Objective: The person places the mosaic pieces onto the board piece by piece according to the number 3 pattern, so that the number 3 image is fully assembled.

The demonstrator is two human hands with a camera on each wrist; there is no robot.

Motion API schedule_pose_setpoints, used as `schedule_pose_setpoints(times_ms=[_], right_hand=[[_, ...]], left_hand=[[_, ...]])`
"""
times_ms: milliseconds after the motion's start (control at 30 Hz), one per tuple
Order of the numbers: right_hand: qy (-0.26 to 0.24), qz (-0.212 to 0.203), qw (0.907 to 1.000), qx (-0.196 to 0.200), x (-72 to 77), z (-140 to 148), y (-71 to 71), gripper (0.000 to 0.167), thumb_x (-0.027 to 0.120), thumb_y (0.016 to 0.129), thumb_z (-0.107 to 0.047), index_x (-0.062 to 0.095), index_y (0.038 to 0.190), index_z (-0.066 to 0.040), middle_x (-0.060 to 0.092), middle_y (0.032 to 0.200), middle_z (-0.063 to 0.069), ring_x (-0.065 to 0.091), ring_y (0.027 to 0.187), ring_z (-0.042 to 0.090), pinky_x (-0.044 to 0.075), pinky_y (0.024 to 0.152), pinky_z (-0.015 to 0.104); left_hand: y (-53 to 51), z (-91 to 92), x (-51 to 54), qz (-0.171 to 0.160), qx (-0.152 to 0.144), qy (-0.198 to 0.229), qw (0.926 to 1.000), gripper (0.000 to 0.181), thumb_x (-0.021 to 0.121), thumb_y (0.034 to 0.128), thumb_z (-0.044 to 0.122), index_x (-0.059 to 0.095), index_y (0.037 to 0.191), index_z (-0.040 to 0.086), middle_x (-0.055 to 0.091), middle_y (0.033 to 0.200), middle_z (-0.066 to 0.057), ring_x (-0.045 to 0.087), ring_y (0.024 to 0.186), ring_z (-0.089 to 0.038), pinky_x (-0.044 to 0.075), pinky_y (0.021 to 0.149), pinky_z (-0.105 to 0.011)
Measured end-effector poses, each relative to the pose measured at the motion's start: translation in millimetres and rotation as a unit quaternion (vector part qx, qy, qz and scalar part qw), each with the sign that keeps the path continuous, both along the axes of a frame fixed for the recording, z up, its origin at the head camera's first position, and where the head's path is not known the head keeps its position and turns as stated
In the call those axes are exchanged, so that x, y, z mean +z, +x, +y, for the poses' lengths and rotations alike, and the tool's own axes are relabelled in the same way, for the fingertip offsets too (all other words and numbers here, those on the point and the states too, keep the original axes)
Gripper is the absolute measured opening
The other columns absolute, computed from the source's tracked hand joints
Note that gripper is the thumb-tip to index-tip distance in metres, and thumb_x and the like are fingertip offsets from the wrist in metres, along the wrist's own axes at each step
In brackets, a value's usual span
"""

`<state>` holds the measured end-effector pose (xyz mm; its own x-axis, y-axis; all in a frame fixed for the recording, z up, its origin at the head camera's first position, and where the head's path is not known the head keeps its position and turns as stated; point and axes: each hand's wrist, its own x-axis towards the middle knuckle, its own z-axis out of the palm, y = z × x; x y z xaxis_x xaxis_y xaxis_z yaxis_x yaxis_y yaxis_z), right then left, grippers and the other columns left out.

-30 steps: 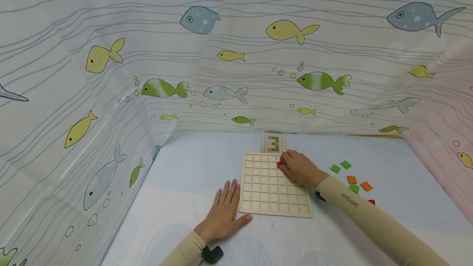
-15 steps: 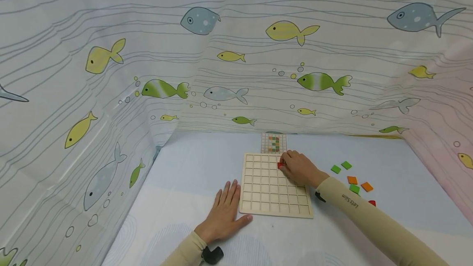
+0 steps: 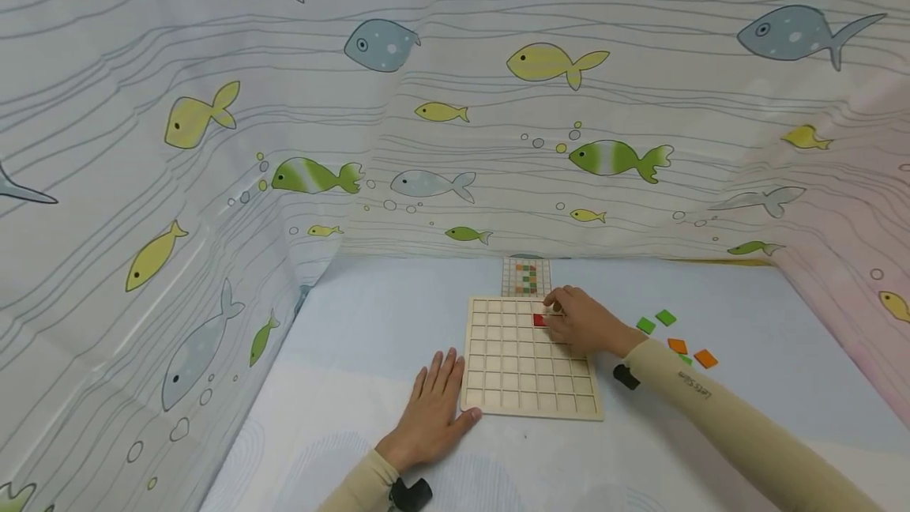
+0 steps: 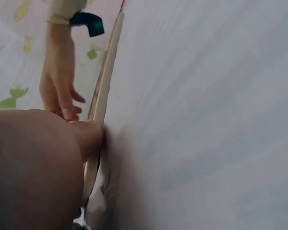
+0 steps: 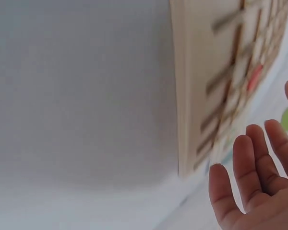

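On pale cloth (image 3: 370, 299): gridded board (image 3: 522, 362), flat. Right hand (image 3: 586, 324) at board's far right portion, fingers loosely spread. Left hand (image 3: 428, 417) palm down beside board's left edge, fingers straight, slightly spread. Card (image 3: 527, 278) beyond far edge. Green tiles (image 3: 665, 318), orange tiles (image 3: 706, 358) scattered right. Red tile (image 3: 539, 321) on board, beside right fingertips.

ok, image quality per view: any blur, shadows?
Head: grid board reads clearly, pattern card slightly soft; left wrist: left hand dim and soft, shadow beside it on the cloth; right wrist: board and red tile blurred, right hand crisper.
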<state>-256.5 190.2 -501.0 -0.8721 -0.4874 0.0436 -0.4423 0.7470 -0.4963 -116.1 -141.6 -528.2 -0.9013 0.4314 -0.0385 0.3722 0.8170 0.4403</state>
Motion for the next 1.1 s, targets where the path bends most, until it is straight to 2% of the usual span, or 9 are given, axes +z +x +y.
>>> schedule_pose_setpoints(times_ms=[67,233,400,600,900,1100], right_hand=[[-0.008,-0.001,0.9999,-0.011,7.3,8,-0.2,0.034,0.063,0.107,-0.025,0.061,0.132,-0.001,0.064,0.122,0.013,0.060,0.110,0.025,0.055,0.094,0.046],[0.015,0.052,0.9982,-0.024,24.3,39,-4.4,0.035,0.067,0.105,-0.021,0.062,0.130,0.002,0.067,0.122,0.018,0.062,0.111,0.031,0.055,0.093,0.050],[0.049,0.079,0.9942,-0.054,30.7,76,-8.2,0.031,0.071,0.102,-0.020,0.066,0.123,0.002,0.069,0.114,0.018,0.064,0.105,0.032,0.056,0.091,0.053],[0.081,0.062,0.9902,-0.096,22.9,110,0.7,0.032,0.074,0.100,-0.023,0.069,0.120,0.002,0.068,0.111,0.018,0.063,0.101,0.034,0.058,0.089,0.055],[0.103,0.042,0.9792,-0.170,22.4,146,24.6,0.039,0.071,0.098,-0.024,0.068,0.119,0.008,0.061,0.121,0.034,0.058,0.105,0.048,0.055,0.083,0.064],[0.109,-0.009,0.9721,-0.207,16.3,168,29.4,0.050,0.069,0.098,-0.028,0.063,0.123,0.015,0.059,0.116,0.040,0.057,0.099,0.049,0.055,0.078,0.061]], left_hand=[[0.3,0.4,-0.5,0.001,0.000,0.001,1.0000,0.084,0.048,0.1094,0.051,0.020,0.167,-0.003,0.013,0.177,-0.023,0.008,0.165,-0.045,0.012,0.130,-0.067],[1.0,0.3,-4.1,0.006,0.002,0.017,0.9998,0.085,0.051,0.1083,0.051,0.022,0.167,-0.003,0.015,0.177,-0.024,0.009,0.164,-0.046,0.012,0.129,-0.069],[-0.4,-0.1,-8.6,0.023,-0.002,0.049,0.9985,0.084,0.056,0.1069,0.049,0.025,0.166,-0.003,0.019,0.175,-0.027,0.013,0.162,-0.052,0.014,0.125,-0.074],[-2.5,-1.2,-9.9,0.015,0.009,0.057,0.9983,0.082,0.060,0.1051,0.047,0.030,0.165,0.000,0.020,0.175,-0.025,0.012,0.163,-0.049,0.012,0.127,-0.072],[-4.6,-2.5,-8.6,0.030,0.021,0.083,0.9959,0.079,0.068,0.1007,0.047,0.042,0.161,0.002,0.031,0.171,-0.026,0.021,0.161,-0.049,0.019,0.126,-0.072],[-7.3,-3.7,-9.5,0.028,0.025,0.096,0.9947,0.079,0.069,0.0998,0.048,0.043,0.160,0.004,0.032,0.170,-0.025,0.022,0.161,-0.048,0.020,0.125,-0.072]])
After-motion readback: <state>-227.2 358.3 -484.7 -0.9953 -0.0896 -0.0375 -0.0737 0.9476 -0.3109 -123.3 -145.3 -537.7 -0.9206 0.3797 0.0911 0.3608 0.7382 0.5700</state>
